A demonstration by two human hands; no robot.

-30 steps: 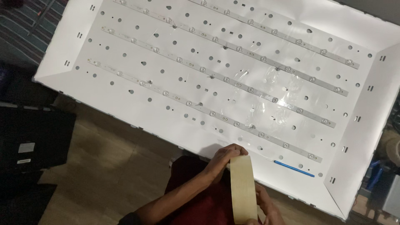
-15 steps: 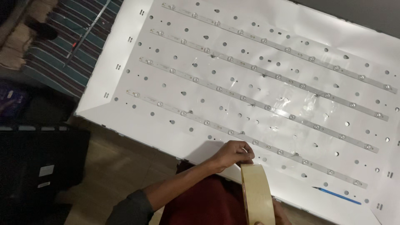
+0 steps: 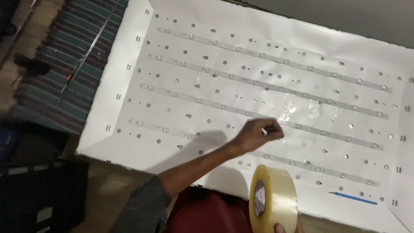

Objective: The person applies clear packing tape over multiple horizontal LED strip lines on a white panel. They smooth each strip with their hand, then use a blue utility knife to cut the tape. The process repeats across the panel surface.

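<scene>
The white panel (image 3: 129, 142) lies flat on the floor, its face dotted with holes and crossed by four long light strips (image 3: 267, 56). A patch of clear tape (image 3: 302, 113) shines near the middle, over the third strip from the top.

Change since the earlier pictures: the left hand (image 3: 258, 134) was down at the near edge of the panel, beside the roll of tape (image 3: 274, 198), pinching at its free end. It has now travelled out over the panel and sits above the third strip, fingers closed in a pinch. A small pale bit shows between fingertip and thumb; whether this is the tape's end or some small item cannot be told. The camera view has also swung, so more of the panel's left side and the striped mat (image 3: 64, 86) beyond it now show.

The right hand (image 3: 286, 228) is almost wholly out of view at the bottom edge. Only fingertips show, gripping the roll, which stands upright on edge at the panel's near border.

Judgement: the taping has shifted from freeing the end at the roll to the strip itself.

A blue pen (image 3: 351, 198) lies on the panel near its right corner, untouched.
</scene>
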